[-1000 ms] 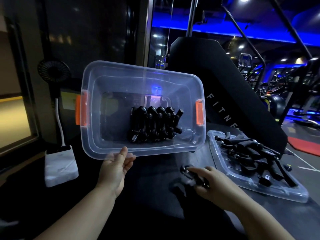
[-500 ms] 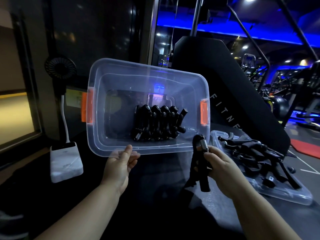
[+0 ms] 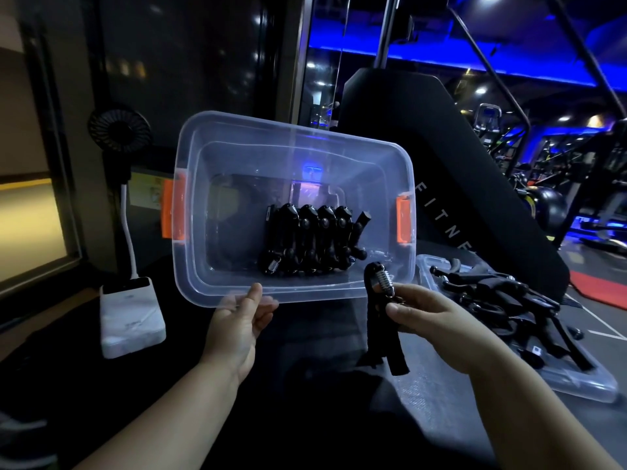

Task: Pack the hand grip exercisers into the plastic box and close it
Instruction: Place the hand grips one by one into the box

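Note:
The clear plastic box [image 3: 217, 157] with orange latches is tilted with its opening towards me. My left hand [image 3: 239, 320] grips its near rim, thumb on the inside. A row of several black hand grip exercisers [image 3: 312, 240] lies packed against the box's lower wall. My right hand [image 3: 431, 315] pinches another black exerciser [image 3: 383, 320] near its metal spring, handles hanging down, just in front of the box's lower right corner. The clear lid [image 3: 576, 385] lies on the right with a pile of several exercisers [image 3: 502, 300] on it.
A white power bank [image 3: 130, 317] with a cable and a small black fan [image 3: 118, 130] stand at the left. Behind the box rises a black padded gym machine [image 3: 441, 147]. The surface under my arms is dark.
My right hand picked an exerciser up from the dark surface and raised it to the box's lower right corner. The left hand keeps the box tilted.

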Motion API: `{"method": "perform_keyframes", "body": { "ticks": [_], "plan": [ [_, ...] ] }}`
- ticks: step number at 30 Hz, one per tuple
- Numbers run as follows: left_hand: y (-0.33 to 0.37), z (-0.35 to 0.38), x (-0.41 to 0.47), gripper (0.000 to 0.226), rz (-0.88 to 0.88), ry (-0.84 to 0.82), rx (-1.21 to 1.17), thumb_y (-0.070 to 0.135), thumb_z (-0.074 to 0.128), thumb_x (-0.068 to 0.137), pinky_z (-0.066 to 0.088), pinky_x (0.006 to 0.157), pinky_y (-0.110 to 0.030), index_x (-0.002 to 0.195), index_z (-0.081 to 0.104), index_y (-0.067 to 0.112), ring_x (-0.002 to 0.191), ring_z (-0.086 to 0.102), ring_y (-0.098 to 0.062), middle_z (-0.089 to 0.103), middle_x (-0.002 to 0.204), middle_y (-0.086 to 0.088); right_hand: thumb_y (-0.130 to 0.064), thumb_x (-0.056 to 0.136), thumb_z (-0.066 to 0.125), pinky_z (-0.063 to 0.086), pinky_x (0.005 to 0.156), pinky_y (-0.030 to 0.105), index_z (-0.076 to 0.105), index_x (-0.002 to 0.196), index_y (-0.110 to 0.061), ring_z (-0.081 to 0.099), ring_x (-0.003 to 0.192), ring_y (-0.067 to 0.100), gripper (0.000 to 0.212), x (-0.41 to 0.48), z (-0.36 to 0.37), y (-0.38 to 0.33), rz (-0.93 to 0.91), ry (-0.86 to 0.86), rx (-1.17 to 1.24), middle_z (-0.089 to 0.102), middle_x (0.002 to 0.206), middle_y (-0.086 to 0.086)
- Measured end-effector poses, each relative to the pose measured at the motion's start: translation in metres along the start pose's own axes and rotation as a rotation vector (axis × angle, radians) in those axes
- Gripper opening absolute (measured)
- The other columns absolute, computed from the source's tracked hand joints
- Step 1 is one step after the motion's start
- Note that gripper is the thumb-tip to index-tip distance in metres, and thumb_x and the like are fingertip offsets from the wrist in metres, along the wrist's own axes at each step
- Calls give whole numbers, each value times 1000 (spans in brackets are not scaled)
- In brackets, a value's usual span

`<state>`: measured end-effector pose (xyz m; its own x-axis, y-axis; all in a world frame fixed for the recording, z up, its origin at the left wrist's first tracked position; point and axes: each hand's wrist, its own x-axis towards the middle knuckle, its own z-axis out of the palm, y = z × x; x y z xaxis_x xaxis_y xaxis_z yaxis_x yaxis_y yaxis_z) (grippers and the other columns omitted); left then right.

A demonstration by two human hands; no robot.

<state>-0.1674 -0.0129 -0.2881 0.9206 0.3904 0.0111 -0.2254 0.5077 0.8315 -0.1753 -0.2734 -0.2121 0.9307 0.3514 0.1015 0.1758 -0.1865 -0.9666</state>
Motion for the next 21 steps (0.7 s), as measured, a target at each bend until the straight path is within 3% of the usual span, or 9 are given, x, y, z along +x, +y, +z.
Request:
{"method": "perform_keyframes", "body": {
  "ticks": [3, 7, 11, 13, 17, 19, 21],
  "plan": [
    [0, 0, -1, 19, 3, -4, -5, 23, 57, 92, 49, 71, -26, 79, 56, 9, 67, 66, -11, 69, 66, -3, -43, 57, 85, 50, 71, 13, 66, 107, -20, 68, 91, 7, 58, 0, 3, -7, -24, -37, 14, 74, 95, -5],
    [0, 0, 1, 22, 3, -18, 0, 25, 55, 93, 49, 71, -26, 81, 58, 7, 67, 67, -10, 69, 67, -4, -55, 43, 90, 50, 73, 16, 71, 106, -20, 67, 90, 6, 75, 11, 17, -20, -171, -75, 76, 73, 97, -3],
    [0, -1, 1, 28, 8, -29, -20, 29, 50, 95, 49, 72, -28, 82, 58, 6, 72, 65, -16, 68, 69, -8, -49, 51, 89, 53, 76, 21, 73, 104, -22, 66, 90, 10, 62, 39, 39, -42, -272, -94, 213, 71, 100, 1],
    [1, -1, 1, 28, 4, -40, -20, 30, 48, 95, 48, 72, -29, 84, 58, 6, 73, 64, -18, 67, 73, -11, -40, 62, 83, 54, 79, 27, 68, 108, -19, 67, 92, 12, 53, 57, 50, -50, -267, -65, 239, 71, 101, 1],
    [2, 3, 1, 29, -9, -12, -28, 26, 47, 97, 49, 69, -25, 79, 58, 5, 63, 64, -12, 66, 66, -8, -12, 85, 63, 54, 79, 25, 64, 103, -17, 65, 88, 11, 19, 94, 72, -63, -249, -2, 286, 68, 92, -2],
    [3, 4, 0, 25, -10, 6, -41, 23, 47, 97, 48, 67, -26, 80, 57, 7, 61, 64, -12, 66, 63, -6, -2, 91, 57, 55, 85, 29, 63, 100, -13, 62, 91, 15, 15, 114, 86, -63, -212, 4, 288, 64, 91, 3],
    [3, 4, 0, 21, -20, 23, -67, 20, 48, 96, 48, 67, -27, 80, 56, 10, 57, 64, -11, 66, 58, -4, 1, 91, 58, 54, 90, 34, 59, 111, -6, 60, 93, 20, 21, 136, 101, -56, -151, 21, 267, 60, 94, 9]
  ]
}}
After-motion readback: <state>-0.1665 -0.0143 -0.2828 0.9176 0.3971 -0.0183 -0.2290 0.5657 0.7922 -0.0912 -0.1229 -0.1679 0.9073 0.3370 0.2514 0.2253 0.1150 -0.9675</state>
